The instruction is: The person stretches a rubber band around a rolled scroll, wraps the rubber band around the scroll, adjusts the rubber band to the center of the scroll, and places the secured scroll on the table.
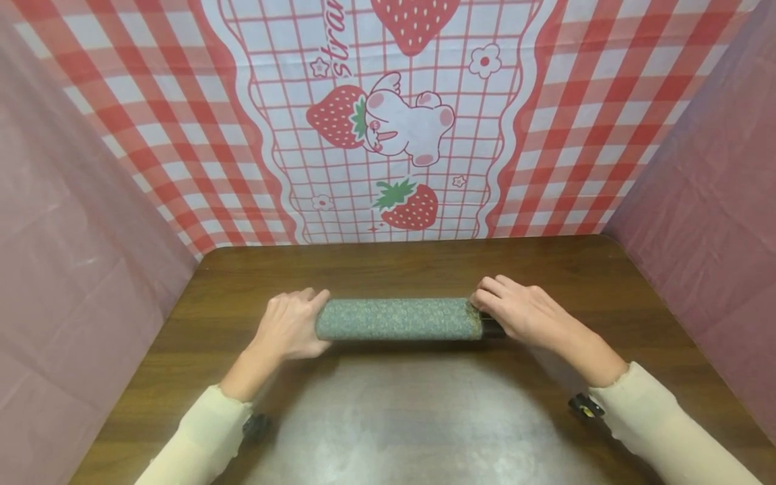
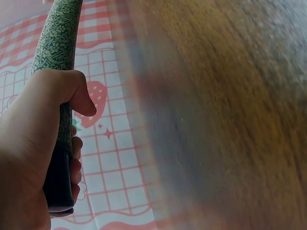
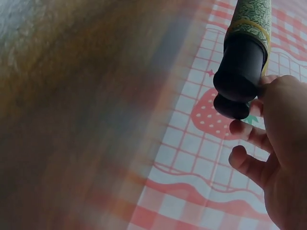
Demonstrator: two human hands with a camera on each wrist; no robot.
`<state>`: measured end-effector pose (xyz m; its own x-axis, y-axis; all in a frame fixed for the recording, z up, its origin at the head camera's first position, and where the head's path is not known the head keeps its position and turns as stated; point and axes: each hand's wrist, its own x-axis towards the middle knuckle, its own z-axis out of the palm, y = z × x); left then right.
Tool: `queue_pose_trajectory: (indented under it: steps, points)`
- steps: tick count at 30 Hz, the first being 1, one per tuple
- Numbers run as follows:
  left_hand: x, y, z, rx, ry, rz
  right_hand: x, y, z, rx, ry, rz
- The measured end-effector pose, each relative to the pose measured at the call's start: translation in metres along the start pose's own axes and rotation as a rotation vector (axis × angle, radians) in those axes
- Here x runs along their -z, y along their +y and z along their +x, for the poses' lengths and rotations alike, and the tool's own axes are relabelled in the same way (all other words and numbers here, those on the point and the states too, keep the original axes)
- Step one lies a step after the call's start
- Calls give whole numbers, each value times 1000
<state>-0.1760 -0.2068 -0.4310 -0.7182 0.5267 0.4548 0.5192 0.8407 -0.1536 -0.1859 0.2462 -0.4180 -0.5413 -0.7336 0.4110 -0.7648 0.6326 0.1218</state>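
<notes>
A rolled scroll (image 1: 397,318) covered in green floral brocade stretches sideways between both hands in the head view. My left hand (image 1: 289,327) grips its left end. In the left wrist view the thumb lies across the brocade, and the fingers (image 2: 76,170) wrap round behind the black end (image 2: 59,179). At the other end my right hand (image 1: 527,311) pinches the scroll's edge by the gold trim. Two rounded black knobs (image 3: 240,72) stick out there in the right wrist view, while the lower fingers (image 3: 247,163) curl loosely below them.
Under the scroll is a brown wood-grain table (image 1: 418,417) with a glossy reflection. A red-and-white checked cloth with strawberries (image 1: 394,128) hangs behind it. Pink cloth walls (image 1: 60,236) close in the left and right sides.
</notes>
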Motion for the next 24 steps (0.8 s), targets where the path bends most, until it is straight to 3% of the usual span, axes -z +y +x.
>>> queue_pose_trajectory:
  steps: [12, 24]
  points:
    - [0, -2, -2, -43, 50, 6, -5, -1, -2, -101, -22, -4]
    - [3, -8, -3, -97, 47, -7, -4, 1, 2, -77, -4, -12]
